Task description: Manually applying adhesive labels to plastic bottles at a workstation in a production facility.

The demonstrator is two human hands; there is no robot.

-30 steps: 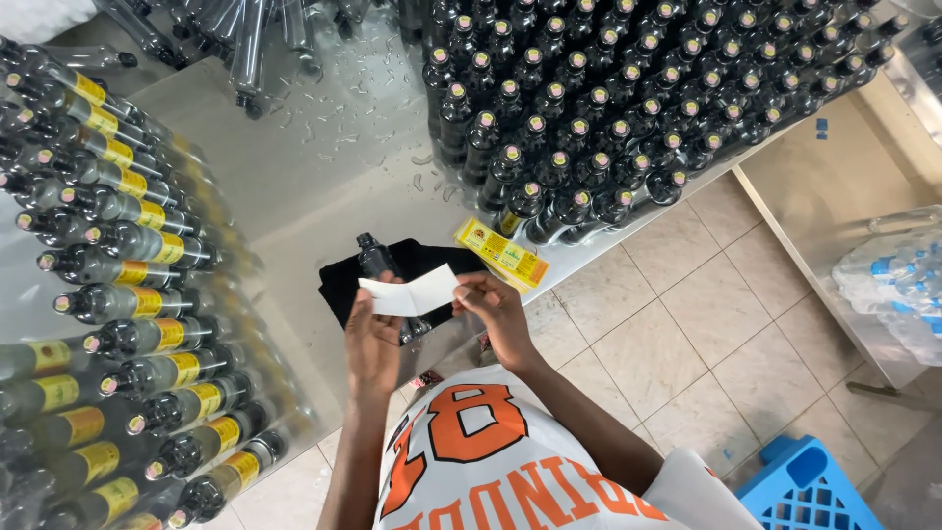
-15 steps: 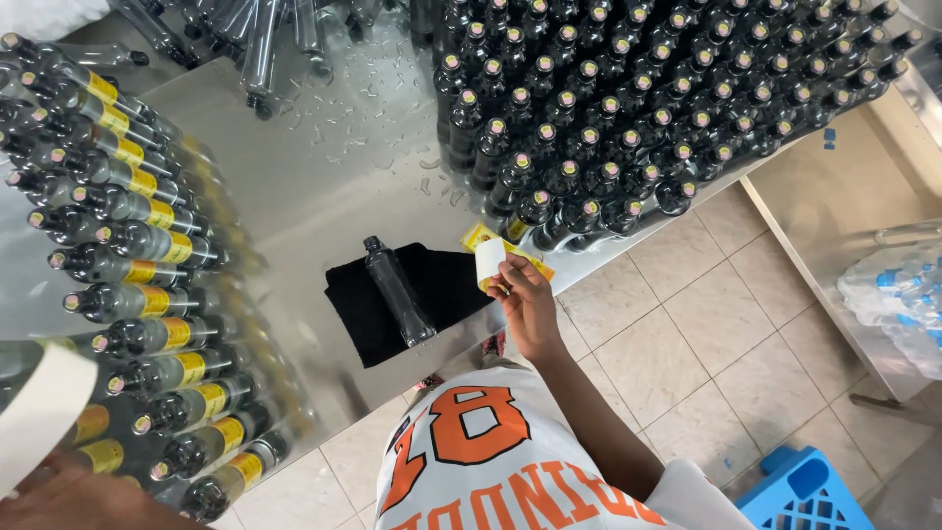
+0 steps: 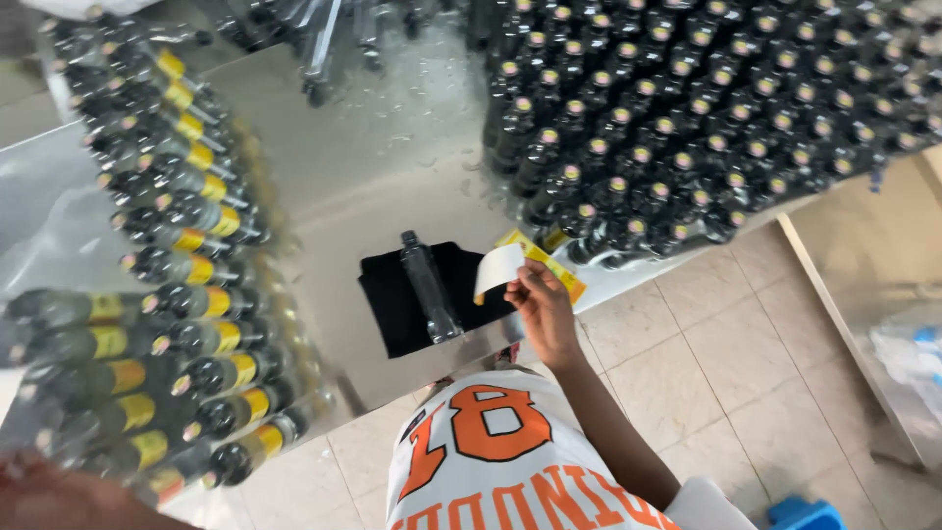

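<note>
Our right hand [image 3: 543, 312] pinches a white label [image 3: 497, 267] by its lower edge, thumb and fingertips closed on it; the label curls upward and hangs above the table edge. It sits just over the near end of a stack of yellow labels [image 3: 554, 270] lying flat on the steel table [image 3: 343, 196], partly covering that stack from our view. Just left of the label lies a clear unlabelled bottle [image 3: 430, 287] with a dark cap, on its side on a black cloth [image 3: 392, 304], cap pointing away from us; label and bottle are near but apart. Our left hand [image 3: 54, 496] shows only as a blurred patch at the bottom left corner, well away from the label; we cannot tell whether it is open or closed, or whether it holds anything. Beyond the right hand, a dense block of upright dark bottles [image 3: 706, 108] with pale cap tops fills the top right of the table. On the left, rows of dark bottles with yellow labels [image 3: 186, 285] lie on their sides, caps toward us, motion-blurred. More clear bottles [image 3: 324, 39] lie at the far top edge. Water droplets dot the steel between the groups. Below the table edge: beige floor tiles [image 3: 706, 363], a blue crate corner [image 3: 800, 513] at bottom right, and our white shirt with orange print [image 3: 491, 451].
</note>
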